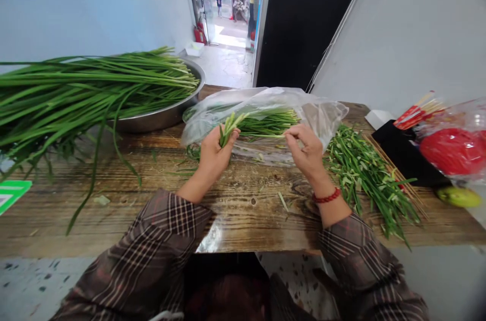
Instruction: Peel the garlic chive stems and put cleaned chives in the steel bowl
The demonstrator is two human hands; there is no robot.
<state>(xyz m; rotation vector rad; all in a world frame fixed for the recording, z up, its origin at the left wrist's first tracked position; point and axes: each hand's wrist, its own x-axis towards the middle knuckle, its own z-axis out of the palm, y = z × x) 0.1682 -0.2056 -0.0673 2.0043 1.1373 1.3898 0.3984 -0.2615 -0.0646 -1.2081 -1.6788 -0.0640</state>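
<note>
My left hand (pixel 216 151) is closed around a small bunch of garlic chives (pixel 232 124), pale stem ends pointing up and right. My right hand (pixel 306 151), a red bead bracelet at the wrist, pinches the end of a thin chive stalk (pixel 266 136). That stalk stretches left towards my left hand; its far end is hard to make out. Just behind both hands lies a clear plastic bag (pixel 322 111) with a pile of chives (pixel 271 121) in it, stems to the right. Part of the pile is hidden by the film and my left hand.
At left a metal basin (pixel 159 119) is heaped with long chives (pixel 94 80) that hang over its rim. Chive scraps (pixel 364 174) lie to the right on the wooden table (pixel 243 219). Beyond them are a black box (pixel 410 154), chopsticks (pixel 421 108) and a red bagged item (pixel 453 151).
</note>
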